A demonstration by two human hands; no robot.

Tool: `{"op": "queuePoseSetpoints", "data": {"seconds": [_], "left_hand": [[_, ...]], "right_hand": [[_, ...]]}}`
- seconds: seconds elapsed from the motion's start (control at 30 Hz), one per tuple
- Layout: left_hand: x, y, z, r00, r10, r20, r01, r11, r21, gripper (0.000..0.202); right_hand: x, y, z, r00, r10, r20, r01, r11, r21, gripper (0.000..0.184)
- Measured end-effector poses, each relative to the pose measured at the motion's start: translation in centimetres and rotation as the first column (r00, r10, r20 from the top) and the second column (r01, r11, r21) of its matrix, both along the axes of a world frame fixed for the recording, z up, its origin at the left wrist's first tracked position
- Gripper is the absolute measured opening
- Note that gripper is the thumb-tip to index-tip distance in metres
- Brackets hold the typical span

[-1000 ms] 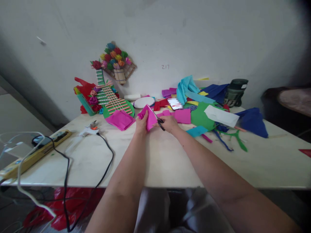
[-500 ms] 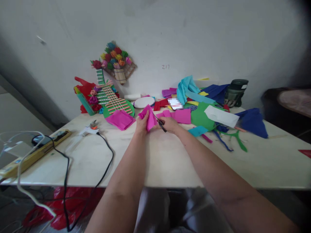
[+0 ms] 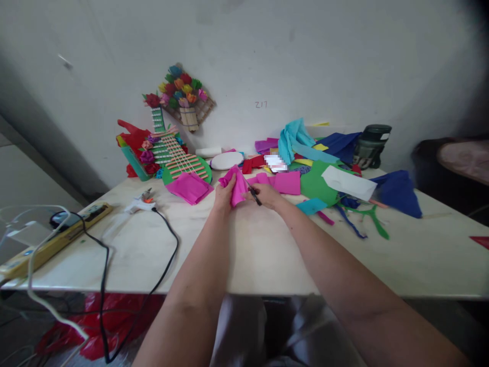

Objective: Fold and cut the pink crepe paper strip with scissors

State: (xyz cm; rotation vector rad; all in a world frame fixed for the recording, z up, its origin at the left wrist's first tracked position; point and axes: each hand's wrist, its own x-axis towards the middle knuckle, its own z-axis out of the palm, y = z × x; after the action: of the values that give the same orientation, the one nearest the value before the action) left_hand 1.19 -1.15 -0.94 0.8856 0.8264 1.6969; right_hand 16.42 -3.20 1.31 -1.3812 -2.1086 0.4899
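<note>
A folded piece of bright pink crepe paper (image 3: 239,188) is pinched in my left hand (image 3: 225,193), raised a little over the table's middle. My right hand (image 3: 266,196) grips a pair of black-handled scissors (image 3: 255,195). Their blades point up and left at the right edge of the pink paper; how much paper lies between them is too small to tell. To the left, a stack of pink paper (image 3: 189,188) rests against a guitar-shaped craft (image 3: 179,162) with sticks for strings. More pink paper (image 3: 287,183) lies just behind my right hand.
Green paper (image 3: 315,184), blue paper (image 3: 399,192) and a white sheet (image 3: 348,183) cover the right side, near a dark bottle (image 3: 371,147). On the left lie a glue gun (image 3: 140,205), its black cord (image 3: 176,239) and a yellow power strip (image 3: 57,242). A white oval (image 3: 226,161) sits behind.
The pink paper now spreads slightly wider to the right. My right hand and the scissors have shifted very slightly; little else differs.
</note>
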Motion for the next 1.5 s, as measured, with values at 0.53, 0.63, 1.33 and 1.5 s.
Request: {"op": "queuePoseSetpoints", "data": {"seconds": [0.53,0.63,1.33,1.5], "left_hand": [[0.0,0.3,-0.1,0.997,0.06,0.046,-0.061,0.998,0.024,0.036],[0.0,0.3,0.0,0.996,0.064,0.058,-0.065,0.998,0.022,0.038],[0.2,0.0,0.3,0.994,0.032,0.103,-0.033,0.999,0.004,0.04],[0.2,0.1,0.2,0.995,0.021,0.099,-0.022,1.0,0.009,0.04]], "right_hand": [[-0.2,-1.1,1.1,0.985,-0.095,0.141,0.081,0.991,0.102,0.045],[-0.2,-1.1,1.1,0.981,-0.103,0.164,0.082,0.988,0.131,0.044],[-0.3,-1.0,1.1,0.986,-0.124,0.115,0.105,0.982,0.157,0.036],[-0.4,-0.8,0.9,0.987,-0.122,0.102,0.104,0.981,0.165,0.034]]}}
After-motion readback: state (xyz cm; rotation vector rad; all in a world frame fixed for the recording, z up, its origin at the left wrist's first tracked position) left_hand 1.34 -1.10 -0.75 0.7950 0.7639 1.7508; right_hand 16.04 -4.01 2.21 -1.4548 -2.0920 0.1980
